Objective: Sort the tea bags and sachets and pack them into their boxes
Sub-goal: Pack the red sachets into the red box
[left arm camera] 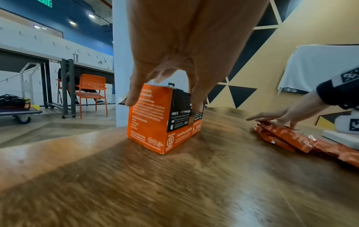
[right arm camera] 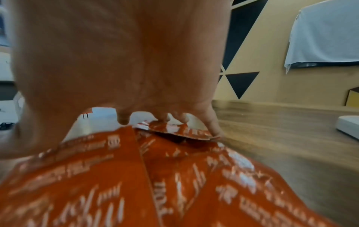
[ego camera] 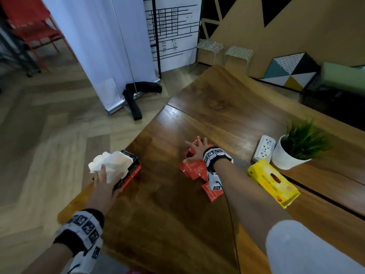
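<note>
Close to the tabletop's (ego camera: 197, 119) left edge, the left hand (ego camera: 104, 180) clasps the orange box (left arm camera: 155, 121), thumb and fingers curled over its sides, white tea bags (ego camera: 110, 163) bulging from its top. Bare wood lies between it and the orange sachets (ego camera: 194, 169), where the right hand (ego camera: 197, 150) presses with released, spread fingers. Rightward lies a yellow box (ego camera: 273, 182), its near corner past a plank seam. Sachet print is blurred.

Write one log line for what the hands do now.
left hand grips orange box | right hand open on orange sachets | yellow box untouched
</note>
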The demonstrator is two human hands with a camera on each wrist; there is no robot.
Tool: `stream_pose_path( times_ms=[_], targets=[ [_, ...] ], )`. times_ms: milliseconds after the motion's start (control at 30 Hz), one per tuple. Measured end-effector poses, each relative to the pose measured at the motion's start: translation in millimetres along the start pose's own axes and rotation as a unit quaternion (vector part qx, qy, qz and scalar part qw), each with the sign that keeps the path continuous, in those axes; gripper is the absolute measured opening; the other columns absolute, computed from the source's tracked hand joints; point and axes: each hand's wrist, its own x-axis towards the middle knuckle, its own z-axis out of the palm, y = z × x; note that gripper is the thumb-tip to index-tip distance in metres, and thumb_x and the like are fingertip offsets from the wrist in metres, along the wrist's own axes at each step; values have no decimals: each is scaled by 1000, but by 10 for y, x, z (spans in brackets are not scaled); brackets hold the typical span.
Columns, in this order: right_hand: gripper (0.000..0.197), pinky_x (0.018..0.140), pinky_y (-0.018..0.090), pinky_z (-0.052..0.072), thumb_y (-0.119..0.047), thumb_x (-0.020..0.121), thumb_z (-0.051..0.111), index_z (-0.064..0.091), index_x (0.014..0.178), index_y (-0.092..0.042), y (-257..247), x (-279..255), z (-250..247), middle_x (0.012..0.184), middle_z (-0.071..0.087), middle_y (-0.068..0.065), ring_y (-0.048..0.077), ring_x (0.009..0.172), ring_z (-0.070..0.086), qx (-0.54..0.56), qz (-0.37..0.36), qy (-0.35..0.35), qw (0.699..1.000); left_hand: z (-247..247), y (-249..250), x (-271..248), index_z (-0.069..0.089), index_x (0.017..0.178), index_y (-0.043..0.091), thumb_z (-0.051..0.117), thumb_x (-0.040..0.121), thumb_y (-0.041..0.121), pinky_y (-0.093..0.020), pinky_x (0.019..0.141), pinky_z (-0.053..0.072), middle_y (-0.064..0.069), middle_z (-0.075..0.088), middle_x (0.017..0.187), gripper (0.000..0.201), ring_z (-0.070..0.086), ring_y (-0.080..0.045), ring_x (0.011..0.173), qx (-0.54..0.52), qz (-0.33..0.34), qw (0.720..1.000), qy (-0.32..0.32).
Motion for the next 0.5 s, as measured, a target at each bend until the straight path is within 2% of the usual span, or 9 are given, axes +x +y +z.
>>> stream_pose_path(
  times_ms=[100, 200, 267, 367, 500],
  targets=[
    [95, 103, 74, 10, -74, 67, 57, 5, 142, -50, 35, 51, 147, 155, -22, 5, 42, 140, -17, -19, 8, -14, 1000, 36, -6, 63, 50, 133, 17, 54, 88, 2, -56, 114, 13, -22, 12, 154, 47, 1, -47, 141, -6, 36, 999, 12],
    [89, 101, 76, 8, -80, 70, 45, 3, 142, -50, 108, -207, 457, 154, -24, 2, 39, 140, -17, -24, -3, 20, 1000, 62, 36, 112, 61, 121, 14, 58, 81, -11, -62, 109, 21, -25, 26, 149, 48, 10, -50, 139, 3, 81, 996, 23],
    [83, 103, 75, 7, -82, 73, 31, -1, 142, -49, 161, -457, 738, 155, -21, 4, 37, 141, -15, -40, -7, 77, 996, 92, 154, 202, 59, 123, 16, 58, 82, -10, -59, 111, 21, -22, 26, 150, 49, 8, -45, 141, 6, 106, 994, 25],
    [79, 105, 71, 2, -80, 75, 21, 0, 143, -47, 195, -811, 1062, 156, -17, 4, 33, 143, -14, -38, 0, 116, 993, 131, 516, 445, 44, 136, 18, 53, 87, -5, -49, 117, 11, -12, 16, 155, 55, -2, -36, 144, 0, 151, 988, 17],
    [94, 105, 73, 4, -86, 58, -2, 5, 143, -46, 159, -1129, 1314, 157, -14, 6, 34, 143, -12, -45, -16, 121, 992, 84, 1160, 851, 49, 131, 20, 51, 88, -3, -41, 118, 7, -13, 17, 155, 49, -1, -36, 144, -9, 208, 978, -16]
  ],
)
